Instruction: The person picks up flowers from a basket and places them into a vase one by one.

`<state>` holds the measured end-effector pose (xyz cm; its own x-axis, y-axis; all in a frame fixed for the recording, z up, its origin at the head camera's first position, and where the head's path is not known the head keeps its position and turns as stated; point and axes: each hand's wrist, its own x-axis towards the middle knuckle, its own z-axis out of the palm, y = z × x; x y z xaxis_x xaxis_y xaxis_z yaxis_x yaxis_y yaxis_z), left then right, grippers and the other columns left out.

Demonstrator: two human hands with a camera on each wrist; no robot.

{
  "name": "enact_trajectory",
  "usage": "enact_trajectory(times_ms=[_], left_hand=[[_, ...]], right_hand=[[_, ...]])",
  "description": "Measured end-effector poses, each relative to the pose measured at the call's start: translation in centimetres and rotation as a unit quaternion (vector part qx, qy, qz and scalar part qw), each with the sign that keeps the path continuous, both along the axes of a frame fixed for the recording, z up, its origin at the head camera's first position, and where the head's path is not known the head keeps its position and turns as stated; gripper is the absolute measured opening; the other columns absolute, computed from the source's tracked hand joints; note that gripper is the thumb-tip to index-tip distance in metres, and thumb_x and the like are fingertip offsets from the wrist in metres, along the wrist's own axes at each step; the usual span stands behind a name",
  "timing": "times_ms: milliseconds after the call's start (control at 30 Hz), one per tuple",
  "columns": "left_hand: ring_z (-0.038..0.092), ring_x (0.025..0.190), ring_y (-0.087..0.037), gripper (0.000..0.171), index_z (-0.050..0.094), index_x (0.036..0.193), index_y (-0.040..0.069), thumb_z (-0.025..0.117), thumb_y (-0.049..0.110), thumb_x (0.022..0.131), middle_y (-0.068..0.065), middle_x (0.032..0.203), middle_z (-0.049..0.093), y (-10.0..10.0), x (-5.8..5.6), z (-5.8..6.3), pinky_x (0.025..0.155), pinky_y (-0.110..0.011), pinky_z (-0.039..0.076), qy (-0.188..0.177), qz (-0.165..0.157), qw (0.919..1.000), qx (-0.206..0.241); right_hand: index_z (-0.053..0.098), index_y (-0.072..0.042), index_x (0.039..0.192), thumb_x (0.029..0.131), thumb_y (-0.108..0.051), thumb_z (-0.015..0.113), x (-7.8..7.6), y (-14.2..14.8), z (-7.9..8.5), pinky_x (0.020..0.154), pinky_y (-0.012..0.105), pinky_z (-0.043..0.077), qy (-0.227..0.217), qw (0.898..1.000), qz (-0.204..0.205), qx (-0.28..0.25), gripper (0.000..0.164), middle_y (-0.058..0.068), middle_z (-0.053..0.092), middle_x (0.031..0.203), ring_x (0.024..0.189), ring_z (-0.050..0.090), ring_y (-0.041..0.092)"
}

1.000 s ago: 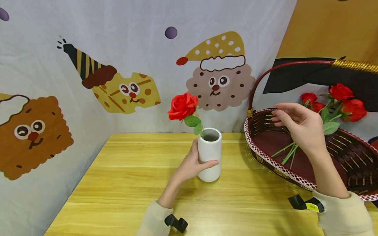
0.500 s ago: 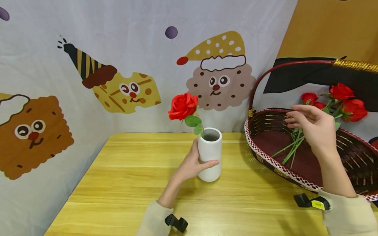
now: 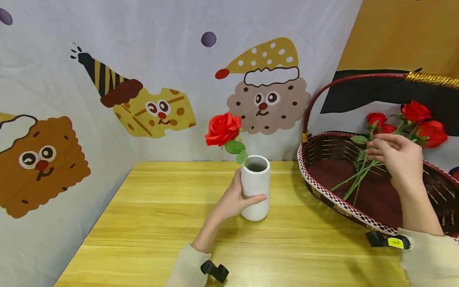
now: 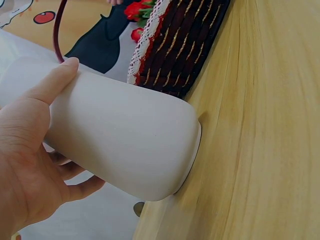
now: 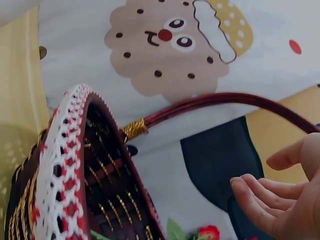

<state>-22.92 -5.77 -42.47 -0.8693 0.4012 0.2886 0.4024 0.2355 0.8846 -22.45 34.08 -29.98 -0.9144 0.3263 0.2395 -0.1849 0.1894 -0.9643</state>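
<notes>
My left hand [image 3: 234, 199] grips a white cylindrical vase [image 3: 257, 189] that stands upright on the table, thumb across its front and fingers behind. In the left wrist view the vase [image 4: 125, 132] fills the middle. One red rose [image 3: 223, 129] with green leaves leans out of the vase's mouth to the left. My right hand [image 3: 403, 159] hovers over the basket, in front of several red roses [image 3: 432, 133] whose green stems lie inside. Its fingers [image 5: 267, 197] are loosely bent, with a gap to the thumb and nothing between them in the right wrist view.
A dark woven basket [image 3: 324, 191] with white-and-red lace trim stands at the right of the wooden table [image 3: 150, 235]. Its tall handle [image 3: 355, 76] arches above the roses. A cloth [image 3: 172, 48] printed with cartoon biscuits and cheese hangs behind.
My right hand has moved to the right over the basket, closer to the roses there. The left hand, the vase and its rose have stayed in place.
</notes>
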Motion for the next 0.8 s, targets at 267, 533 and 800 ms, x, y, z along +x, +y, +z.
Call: enact_trajectory(times_ms=[267,533,800], left_hand=[[0.051,0.125,-0.017,0.095,0.019,0.156,0.021,0.083,0.030,0.086,0.002,0.143,0.044,0.0,-0.1,-0.2,0.106,-0.044,0.042,0.000,-0.001,1.0000,0.002],[0.052,0.125,-0.018,0.096,0.018,0.156,0.022,0.083,0.032,0.086,0.002,0.143,0.045,-0.2,-0.1,-0.2,0.105,-0.046,0.042,0.000,0.006,1.0000,0.003],[0.051,0.125,-0.018,0.097,0.018,0.157,0.021,0.083,0.031,0.086,0.002,0.143,0.044,-0.1,-0.1,-0.2,0.106,-0.045,0.041,0.002,0.001,1.0000,0.004]], right_hand=[[0.056,-0.019,0.107,0.103,-0.029,0.058,-0.6,1.4,-1.1,0.057,0.017,0.054,-0.071,0.997,-0.032,0.025,0.011,-0.019,0.067,0.076,0.061,0.068,0.002],[0.053,-0.014,0.107,0.102,-0.022,0.058,-1.1,2.7,-2.1,0.053,0.020,0.055,-0.088,0.994,-0.029,-0.064,0.011,-0.015,0.066,0.073,0.058,0.068,0.006],[0.056,-0.012,0.103,0.102,-0.019,0.058,-1.2,4.5,-3.8,0.055,0.024,0.057,-0.110,0.986,-0.002,-0.126,0.007,-0.009,0.067,0.071,0.060,0.070,0.010]])
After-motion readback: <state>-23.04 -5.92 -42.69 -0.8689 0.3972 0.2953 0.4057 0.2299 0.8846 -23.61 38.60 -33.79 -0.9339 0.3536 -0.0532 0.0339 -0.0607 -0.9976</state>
